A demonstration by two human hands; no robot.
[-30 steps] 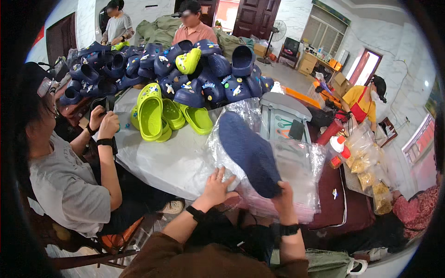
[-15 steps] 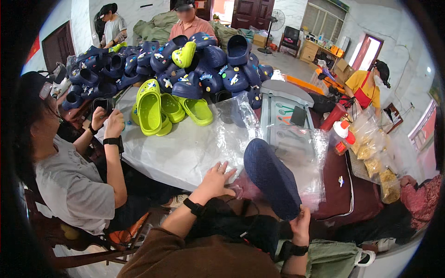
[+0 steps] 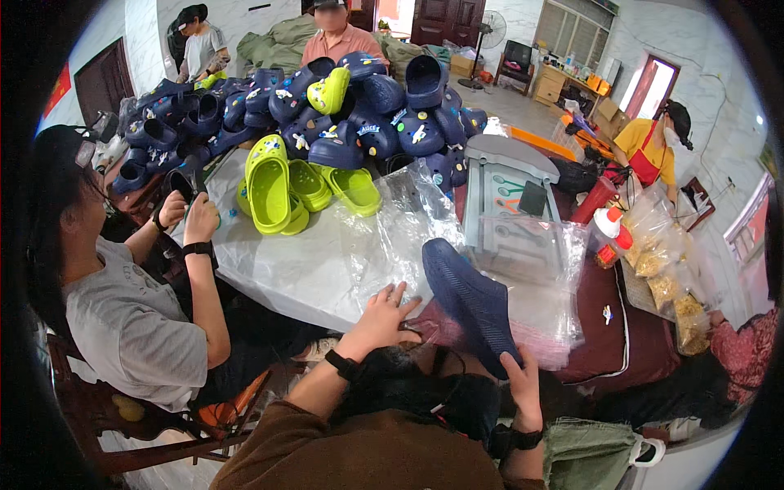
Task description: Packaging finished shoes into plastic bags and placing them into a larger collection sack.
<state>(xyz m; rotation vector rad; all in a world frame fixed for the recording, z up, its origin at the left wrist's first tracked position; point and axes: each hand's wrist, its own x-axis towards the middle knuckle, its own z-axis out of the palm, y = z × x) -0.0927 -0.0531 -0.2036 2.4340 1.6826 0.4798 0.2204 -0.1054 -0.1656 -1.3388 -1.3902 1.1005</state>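
My right hand point(image 3: 523, 379) grips a navy blue clog point(image 3: 467, 298) by one end, its ridged sole partly turned toward me. The clog tilts over the stack of clear plastic bags point(image 3: 535, 286). My left hand point(image 3: 384, 316) lies with its fingers spread at the near edge of the white-covered table point(image 3: 278, 265), touching a clear bag point(image 3: 400, 233). Several lime green clogs point(image 3: 269, 192) stand beyond that hand. Behind them rises a large heap of navy clogs point(image 3: 335, 147) with colourful charms.
A grey plastic tray point(image 3: 506, 175) holds small tools and a dark flat item. Right of it are a red-capped bottle point(image 3: 608, 224) and bags of yellowish small parts point(image 3: 670, 290). A co-worker point(image 3: 135, 302) sits close at left holding a dark clog. Other people stand farther off.
The clog in my right hand has turned, showing more of its side, and my grip on its end has shifted. My left hand stays nearly in place. The co-worker at left has raised a dark clog.
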